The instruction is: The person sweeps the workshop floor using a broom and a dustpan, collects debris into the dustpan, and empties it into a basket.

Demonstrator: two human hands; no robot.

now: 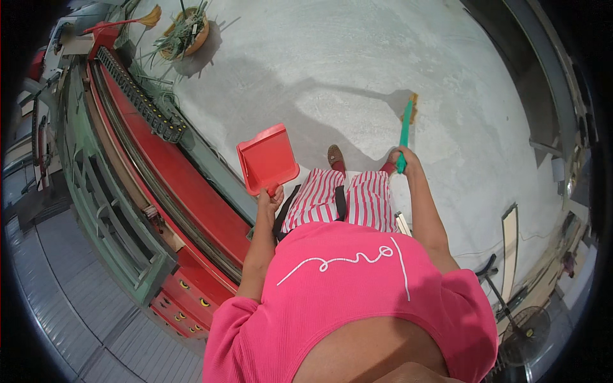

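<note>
My left hand (271, 198) is closed around the short handle of a red dustpan (268, 159), held out in front of me on the left. The pan looks bare inside, and its broad lip points away from me. In my right hand (408, 159) is a green-handled brush (405, 131) with yellowish-brown bristles at its far end. That hand's fingers wrap the near end of the handle. Whether the bristles touch the floor I cannot tell. Brush and dustpan are well apart.
Pale concrete floor (357, 57) stretches ahead. Along the left runs a long red and green machine (191, 191) with a black cable chain (140, 96). A potted plant (185, 38) stands at the far left, near a broom (148, 17). A fan (527, 332) is at the lower right.
</note>
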